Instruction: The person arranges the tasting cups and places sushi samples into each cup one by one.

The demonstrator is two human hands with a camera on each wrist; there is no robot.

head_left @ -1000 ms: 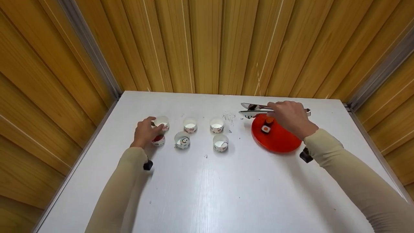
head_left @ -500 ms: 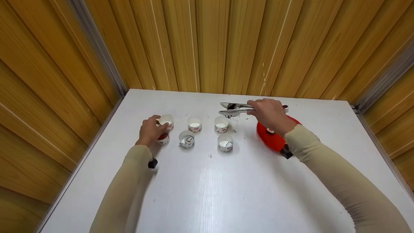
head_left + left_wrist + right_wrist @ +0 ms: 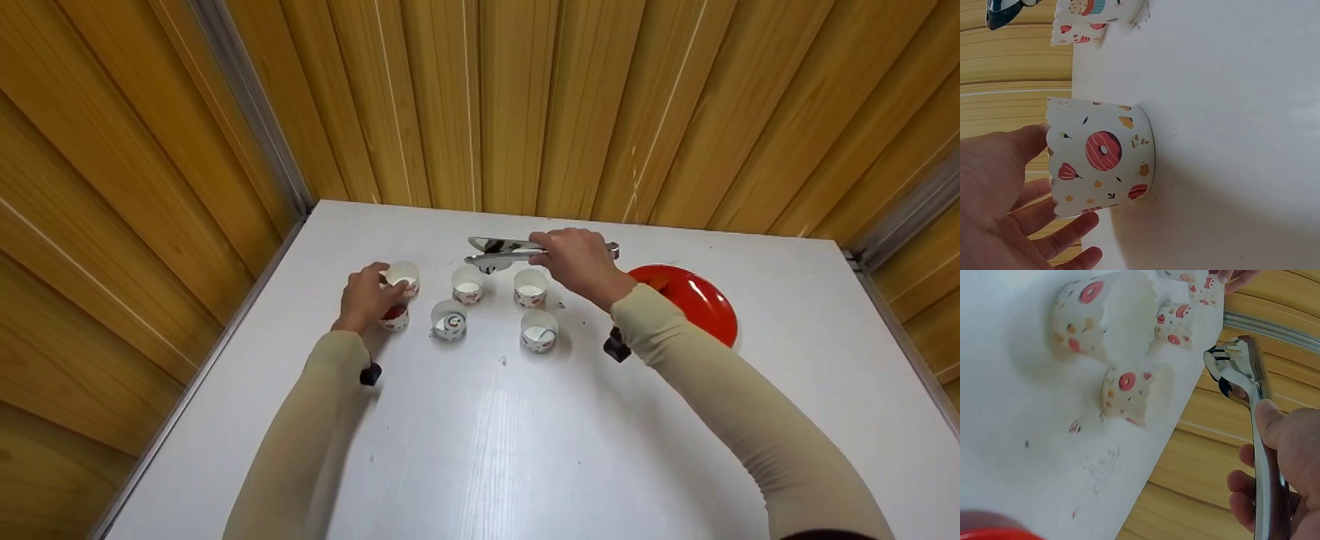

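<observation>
In the head view my left hand (image 3: 367,298) reaches over the left cups, its thumb and index finger about the rim of the back-left paper baking cup (image 3: 405,276). A front-left baking cup (image 3: 394,318), with something red inside, sits under the hand; in the left wrist view a donut-printed baking cup (image 3: 1100,157) fills the space before the fingers. My right hand (image 3: 577,259) grips metal tongs (image 3: 506,247) by the handles. Their slotted heads (image 3: 1235,365) hang above and behind the middle back cup (image 3: 468,287), close together; a dark patch shows on them.
More printed baking cups stand on the white table (image 3: 465,450): a back-right cup (image 3: 531,289), a front-right cup (image 3: 539,331), and a front-middle cup (image 3: 449,321) holding a round patterned piece. A red plate (image 3: 697,296), partly behind the right arm, bears an orange piece (image 3: 660,281).
My right hand has carried the tongs leftward from above the red plate to behind the middle back cup. The left hand stays at the left cups while the head view shifts slightly.
</observation>
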